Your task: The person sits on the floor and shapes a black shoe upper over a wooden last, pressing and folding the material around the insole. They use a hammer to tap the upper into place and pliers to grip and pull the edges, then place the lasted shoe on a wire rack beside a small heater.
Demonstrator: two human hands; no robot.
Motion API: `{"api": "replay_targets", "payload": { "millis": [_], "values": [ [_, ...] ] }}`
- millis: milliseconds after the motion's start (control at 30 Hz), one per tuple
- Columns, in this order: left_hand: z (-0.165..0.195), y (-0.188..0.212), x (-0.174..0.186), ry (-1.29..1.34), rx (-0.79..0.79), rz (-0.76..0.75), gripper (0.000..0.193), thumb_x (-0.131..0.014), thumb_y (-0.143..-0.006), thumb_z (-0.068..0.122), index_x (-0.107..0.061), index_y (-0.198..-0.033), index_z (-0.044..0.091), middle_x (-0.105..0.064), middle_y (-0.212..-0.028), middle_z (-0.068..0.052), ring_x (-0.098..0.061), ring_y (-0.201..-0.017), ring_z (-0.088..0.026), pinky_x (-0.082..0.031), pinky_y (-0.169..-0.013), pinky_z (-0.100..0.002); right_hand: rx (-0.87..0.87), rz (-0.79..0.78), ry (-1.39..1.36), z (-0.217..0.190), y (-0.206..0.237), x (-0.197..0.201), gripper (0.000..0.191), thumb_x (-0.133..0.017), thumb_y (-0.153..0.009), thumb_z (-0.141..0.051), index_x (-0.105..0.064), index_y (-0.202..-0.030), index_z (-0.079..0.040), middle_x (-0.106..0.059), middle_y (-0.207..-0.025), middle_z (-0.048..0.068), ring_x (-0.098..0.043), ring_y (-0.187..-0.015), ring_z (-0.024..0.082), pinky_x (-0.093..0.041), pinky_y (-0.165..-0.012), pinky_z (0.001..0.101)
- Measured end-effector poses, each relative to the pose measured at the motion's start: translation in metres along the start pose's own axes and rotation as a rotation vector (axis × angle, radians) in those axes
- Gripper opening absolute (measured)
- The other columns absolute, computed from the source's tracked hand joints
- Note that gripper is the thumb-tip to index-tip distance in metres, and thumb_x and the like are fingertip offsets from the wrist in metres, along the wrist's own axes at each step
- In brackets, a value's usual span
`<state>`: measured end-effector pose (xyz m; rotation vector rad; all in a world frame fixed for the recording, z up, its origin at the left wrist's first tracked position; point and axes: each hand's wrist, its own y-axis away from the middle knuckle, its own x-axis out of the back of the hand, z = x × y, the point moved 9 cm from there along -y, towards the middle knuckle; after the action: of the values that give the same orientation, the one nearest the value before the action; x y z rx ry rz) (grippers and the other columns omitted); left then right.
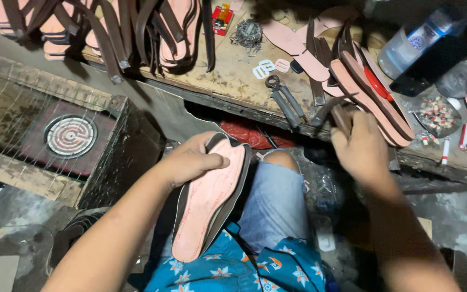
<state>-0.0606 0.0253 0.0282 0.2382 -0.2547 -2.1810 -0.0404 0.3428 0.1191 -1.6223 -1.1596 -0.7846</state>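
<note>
Insole (pixel 207 200) – matt pink, leathery, stitched edge; pliers (pixel 285 100) – dull dark metal; workbench (pixel 233 75) rough worn wood.

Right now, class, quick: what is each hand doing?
Left hand: closed around a pink sandal sole resting on the lap.
Right hand: closed on a dark tool handle at the workbench edge.

The scene is dim, with soft light falling from above onto the table (pixel 233 75). Deep shadow fills the space under its front edge and the lower right corner. The right hand (pixel 360 146) is motion-blurred; the edges bend slightly.
</note>
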Motion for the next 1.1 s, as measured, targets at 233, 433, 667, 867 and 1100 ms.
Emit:
{"api": "replay_targets", "payload": {
  "millis": [233,433,667,867,1100],
  "values": [
    [0.026,0.067,0.032,0.169,-0.093,0.130,0.037,-0.070,-0.085,0.010,-0.066,-0.121,0.003,-0.072,-0.107,-0.001,-0.067,-0.097,-0.010,-0.055,-0.090,-0.030,0.208,0.096,0.284,-0.025,-0.083,-0.047,0.039,-0.084,-0.085,-0.036,-0.076,-0.108,-0.005,-0.068,-0.102,0.019,-0.062,-0.100,0.041,-0.049,-0.087,0.0497],
    [0.027,0.092,0.050,0.176,-0.101,0.163,0.037,-0.071,-0.087,0.012,-0.066,-0.123,0.002,-0.072,-0.107,-0.001,-0.067,-0.097,-0.011,-0.055,-0.091,-0.031,0.213,0.069,0.375,-0.046,-0.099,-0.071,0.035,-0.083,-0.088,-0.036,-0.077,-0.105,-0.006,-0.068,-0.102,0.019,-0.061,-0.100,0.040,-0.049,-0.088,0.0485],
    [0.033,0.089,0.056,0.343,-0.189,0.118,0.042,-0.075,-0.086,0.011,-0.065,-0.125,0.000,-0.072,-0.115,-0.006,-0.068,-0.105,-0.015,-0.054,-0.097,-0.033,0.113,-0.396,-0.615,-0.101,-0.003,-0.130,0.030,-0.068,-0.092,-0.017,-0.070,-0.120,-0.008,-0.070,-0.117,0.009,-0.067,-0.108,0.021,-0.051,-0.097,0.0359],
    [0.034,0.080,0.049,0.711,-0.366,-0.039,0.042,-0.075,-0.091,0.011,-0.059,-0.128,0.003,-0.069,-0.121,-0.008,-0.067,-0.112,-0.019,-0.052,-0.101,-0.036,-0.157,-1.221,-1.566,-0.184,0.137,-0.210,0.034,-0.074,-0.091,0.004,-0.057,-0.121,0.005,-0.069,-0.111,0.011,-0.067,-0.104,0.019,-0.054,-0.093,0.0353],
    [-0.012,0.107,0.071,0.260,-0.283,0.557,0.032,-0.053,-0.100,0.022,-0.063,-0.122,0.001,-0.070,-0.113,-0.006,-0.065,-0.107,-0.012,-0.049,-0.100,-0.029,-0.378,-0.776,-1.373,-0.171,0.133,-0.175,0.027,-0.073,-0.085,0.001,-0.062,-0.109,0.002,-0.075,-0.097,0.009,-0.072,-0.089,0.013,-0.058,-0.081,0.0293]
  ]
}}
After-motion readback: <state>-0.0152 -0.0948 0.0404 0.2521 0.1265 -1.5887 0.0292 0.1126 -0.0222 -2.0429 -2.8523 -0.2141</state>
